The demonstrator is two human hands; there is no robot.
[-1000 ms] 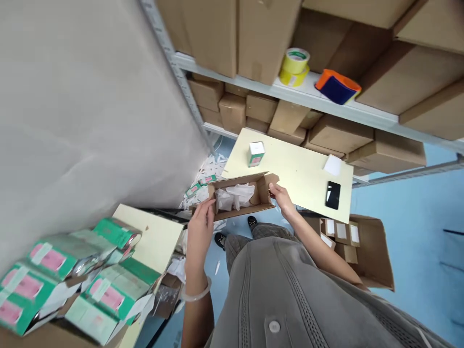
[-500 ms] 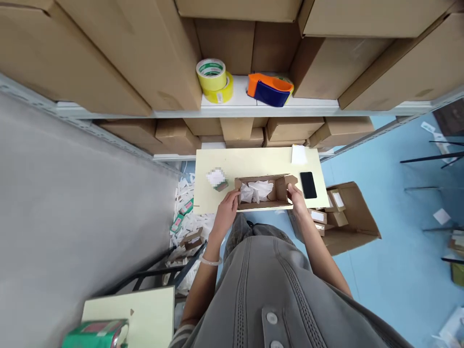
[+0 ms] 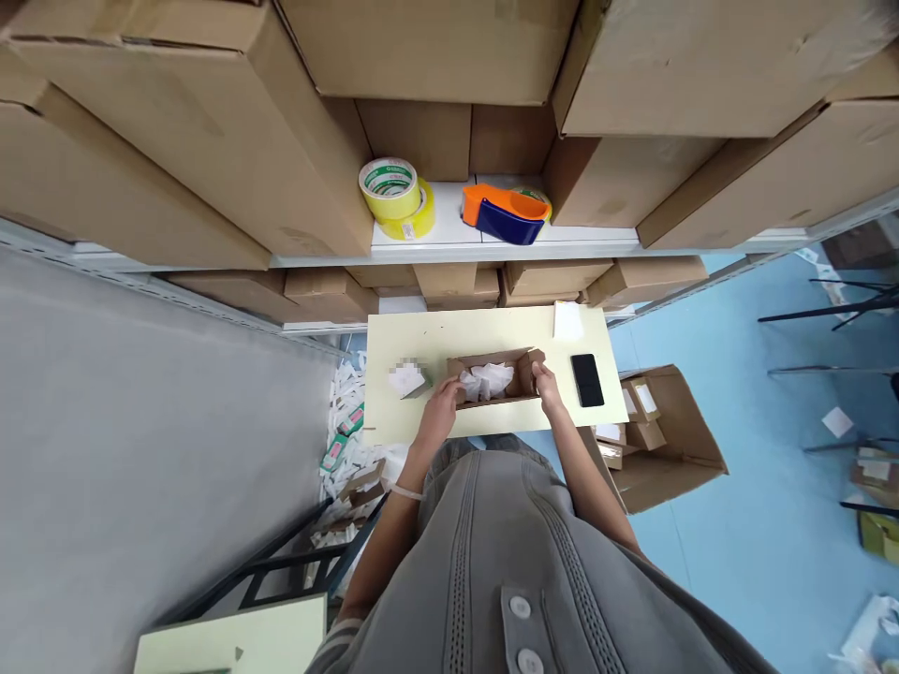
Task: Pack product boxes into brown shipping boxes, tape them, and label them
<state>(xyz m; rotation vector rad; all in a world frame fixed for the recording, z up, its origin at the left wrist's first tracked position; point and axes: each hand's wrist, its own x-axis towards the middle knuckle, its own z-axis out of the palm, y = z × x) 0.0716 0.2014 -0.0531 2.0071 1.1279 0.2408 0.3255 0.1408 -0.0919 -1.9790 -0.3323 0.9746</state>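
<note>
A small open cardboard box (image 3: pixel 523 374) lies lengthwise over the pale yellow table (image 3: pixel 484 328), with crumpled white paper (image 3: pixel 490 379) inside, mostly toward its left and middle. My left hand (image 3: pixel 439 412) is closed on the box's left end, fingertips over the rim beside the paper. At the opposite end, my right hand (image 3: pixel 548 386) grips the right wall near a raised flap. Left of the box is a small item with a white top (image 3: pixel 407 378), partly blurred out. To the right lies a black phone (image 3: pixel 587 380).
White sheets (image 3: pixel 567 320) lie at the table's back right. The shelf above holds yellow tape rolls (image 3: pixel 399 201), an orange and blue tape dispenser (image 3: pixel 506 213) and large cartons (image 3: pixel 435 47). A big open carton (image 3: pixel 674 449) with small boxes stands at right; paper scraps (image 3: pixel 344 393) litter the left floor.
The box has moved away from the table's front edge and a little left, with both hands still on it. My view has tilted up, showing more of the upper shelf.
</note>
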